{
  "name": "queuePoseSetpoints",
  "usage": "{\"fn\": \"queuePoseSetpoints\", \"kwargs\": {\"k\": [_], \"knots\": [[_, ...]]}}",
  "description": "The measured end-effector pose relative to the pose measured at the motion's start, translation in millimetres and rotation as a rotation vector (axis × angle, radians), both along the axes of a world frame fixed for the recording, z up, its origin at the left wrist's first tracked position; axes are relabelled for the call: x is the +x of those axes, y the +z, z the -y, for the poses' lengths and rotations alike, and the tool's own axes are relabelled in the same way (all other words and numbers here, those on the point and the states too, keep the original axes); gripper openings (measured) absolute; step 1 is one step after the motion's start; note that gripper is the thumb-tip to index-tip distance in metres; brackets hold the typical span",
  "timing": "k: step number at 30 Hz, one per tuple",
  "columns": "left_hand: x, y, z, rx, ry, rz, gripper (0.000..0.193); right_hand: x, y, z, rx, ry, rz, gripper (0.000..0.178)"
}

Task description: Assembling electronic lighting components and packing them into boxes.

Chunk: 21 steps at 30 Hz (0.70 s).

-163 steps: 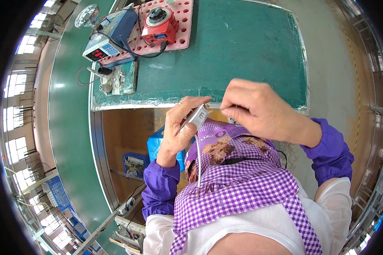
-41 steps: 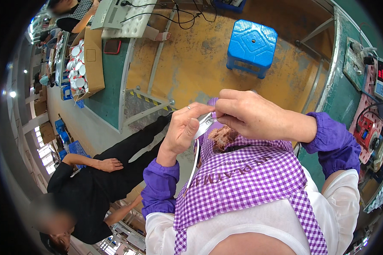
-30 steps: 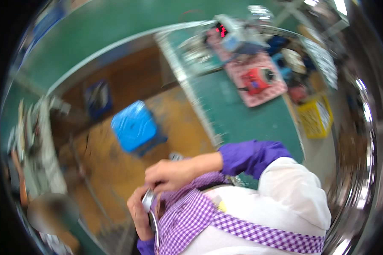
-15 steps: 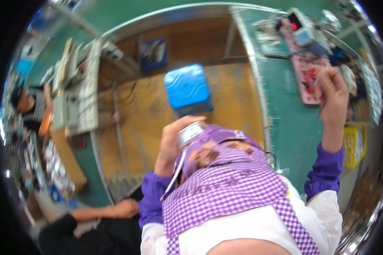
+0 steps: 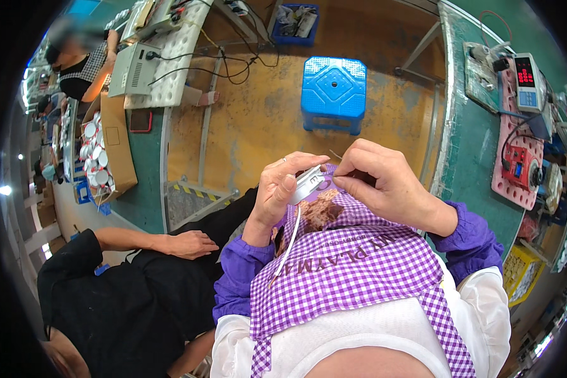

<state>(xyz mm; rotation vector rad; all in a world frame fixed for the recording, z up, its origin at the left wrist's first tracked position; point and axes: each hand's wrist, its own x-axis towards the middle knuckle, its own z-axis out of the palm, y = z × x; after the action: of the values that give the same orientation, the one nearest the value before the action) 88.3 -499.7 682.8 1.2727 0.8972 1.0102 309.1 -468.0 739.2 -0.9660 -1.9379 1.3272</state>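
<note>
In front of my apron, my left hand (image 5: pixel 272 194) grips a small white disc-shaped device (image 5: pixel 307 185) between thumb and fingers. A white cord (image 5: pixel 291 242) hangs from the device toward my lap. My right hand (image 5: pixel 387 183) is right beside it, thumb and forefinger pinched together at the device's edge. A short thin wire end (image 5: pixel 336 154) pokes out by those fingertips; whether they hold it is not clear.
Ahead stands a blue plastic stool (image 5: pixel 334 91). On the right bench, a pink perforated mat (image 5: pixel 504 170) bears a red device (image 5: pixel 516 167) and a meter (image 5: pixel 528 79) with red digits. At left are a cardboard box (image 5: pixel 121 148) of white round parts and a seated person in black (image 5: pixel 132 296).
My right hand has come from the right bench to the device in my left hand. The view has shifted, so the stool and benches appear elsewhere in it.
</note>
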Motion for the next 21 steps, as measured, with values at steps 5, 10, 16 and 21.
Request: {"fn": "queuePoseSetpoints", "kwargs": {"k": [5, 10, 16, 21], "knots": [[-3.3, 0.4, 5.8, 0.013, 0.086, -0.037, 0.073, -8.9, -3.8, -8.7, 0.006, 0.1, 0.01, 0.008], [-9.4, 1.6, 5.6, 0.044, 0.1, -0.107, 0.073, -13.1, -1.6, -16.3, 0.016, 0.147, 0.051, 0.009], [-12.4, -0.2, 8.1, 0.066, 0.134, -0.135, 0.072, -18.1, -1.9, -20.5, 0.055, 0.184, 0.059, 0.008], [-16.7, 4.0, 7.5, 0.098, 0.108, -0.209, 0.065, -20.8, 0.5, -22.3, 0.047, 0.217, 0.103, 0.008]]}}
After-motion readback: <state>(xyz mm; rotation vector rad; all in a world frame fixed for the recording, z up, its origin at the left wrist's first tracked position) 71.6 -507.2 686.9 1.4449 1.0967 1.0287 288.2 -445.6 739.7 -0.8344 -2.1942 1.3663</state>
